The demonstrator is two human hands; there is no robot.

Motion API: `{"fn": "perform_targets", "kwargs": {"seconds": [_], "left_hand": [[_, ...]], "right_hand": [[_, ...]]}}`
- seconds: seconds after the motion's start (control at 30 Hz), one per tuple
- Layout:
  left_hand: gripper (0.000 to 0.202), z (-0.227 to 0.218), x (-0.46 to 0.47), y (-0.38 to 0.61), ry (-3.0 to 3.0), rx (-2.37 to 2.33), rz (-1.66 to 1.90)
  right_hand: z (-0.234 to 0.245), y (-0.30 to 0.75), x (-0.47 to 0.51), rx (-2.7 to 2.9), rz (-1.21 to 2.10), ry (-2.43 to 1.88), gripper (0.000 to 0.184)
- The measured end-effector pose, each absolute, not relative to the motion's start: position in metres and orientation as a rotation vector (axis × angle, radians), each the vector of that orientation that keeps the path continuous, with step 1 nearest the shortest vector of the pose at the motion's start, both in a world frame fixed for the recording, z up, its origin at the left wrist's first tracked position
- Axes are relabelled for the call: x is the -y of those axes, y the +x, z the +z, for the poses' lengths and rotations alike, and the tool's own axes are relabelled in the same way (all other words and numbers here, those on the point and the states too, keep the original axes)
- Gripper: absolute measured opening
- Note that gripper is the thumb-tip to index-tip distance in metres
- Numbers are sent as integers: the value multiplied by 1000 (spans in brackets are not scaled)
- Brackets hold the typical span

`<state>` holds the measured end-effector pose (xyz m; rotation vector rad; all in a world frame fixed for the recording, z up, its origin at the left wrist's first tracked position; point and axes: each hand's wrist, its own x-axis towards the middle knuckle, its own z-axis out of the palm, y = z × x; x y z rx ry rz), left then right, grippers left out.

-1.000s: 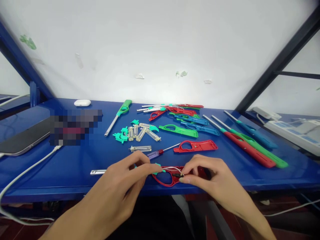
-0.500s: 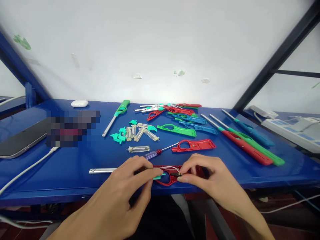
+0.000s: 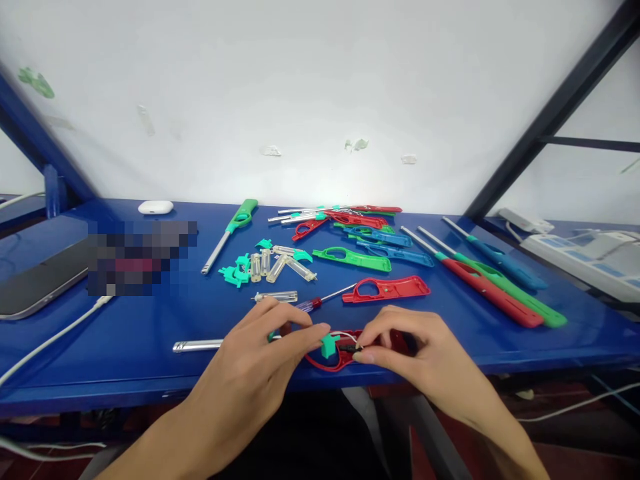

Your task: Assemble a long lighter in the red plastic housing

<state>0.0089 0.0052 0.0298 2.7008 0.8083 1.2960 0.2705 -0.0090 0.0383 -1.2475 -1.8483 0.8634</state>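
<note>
L hand (image 3: 260, 360) at the near table edge, thumb + index pinched narrow on a teal trigger piece (image 3: 327, 345), other fingers curled. R hand (image 3: 415, 353) just beside it, thumb + index nipping the black wire end (image 3: 351, 349), remaining fingers bent over the red lighter shell (image 3: 343, 363). Shell lies flat at the front edge of the blue table (image 3: 150, 320), btw both hands. White wire (image 3: 345, 335) loops over it. Metal tube (image 3: 197, 345) sticks out left from under L hand. Behind: screwdriver (image 3: 320, 303), 2nd red shell (image 3: 387, 289), clear gas tanks (image 3: 273, 267). Farther back: loose coloured shells (image 3: 353, 259), green lighter (image 3: 230, 233). Three assembled lighters (image 3: 493, 287) lie to the right.
</note>
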Motion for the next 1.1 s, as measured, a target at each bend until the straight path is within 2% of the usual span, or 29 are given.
{"fn": "perform_targets", "kwargs": {"seconds": [0.37, 0.8, 0.97, 1.1], "left_hand": [[23, 25, -6, 19, 2710, -860, 1232], [35, 21, -6, 24, 2758, -913, 1139], [23, 23, -8, 28, 2743, -928, 1124], [22, 29, -10, 31, 2703, -940, 1106]], "right_hand": [[38, 270, 9, 1830, 871, -1246, 8], [39, 270, 9, 1799, 884, -1252, 11], [39, 270, 9, 1804, 873, -1244, 12], [40, 269, 10, 1801, 870, -1239, 12]]}}
